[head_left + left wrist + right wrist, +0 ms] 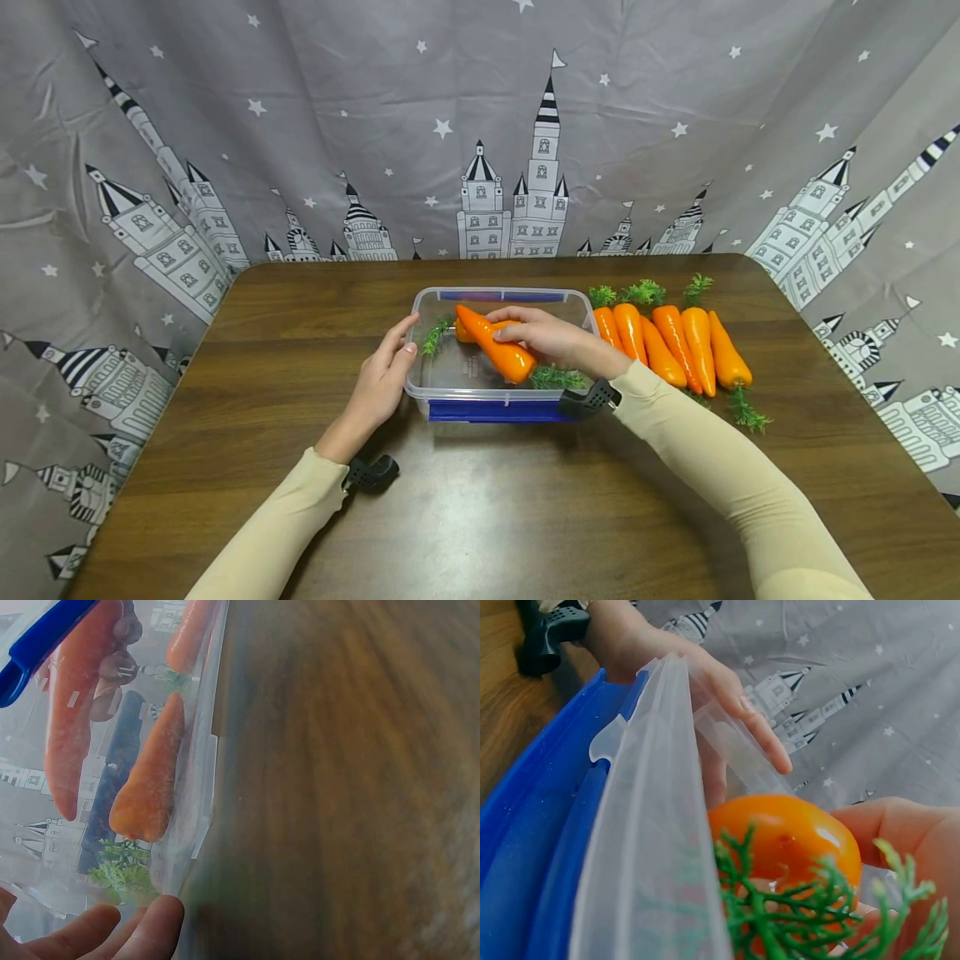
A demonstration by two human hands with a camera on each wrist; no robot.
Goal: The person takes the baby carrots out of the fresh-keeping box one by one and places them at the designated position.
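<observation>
A clear plastic container with blue side clips stands on the table. In the head view my right hand grips an orange carrot over it, the narrow tip pointing up and left. Beneath the held carrot lies another carrot, its green leaves toward the container's left end. More green leaves show below my right hand. My left hand rests at the container's left side, fingers fairly straight along the rim. Through the clear wall, the left wrist view shows both carrots.
Several more carrots with green leaves lie side by side on the brown table, right of the container. A grey curtain printed with castles and stars hangs behind the table's far edge.
</observation>
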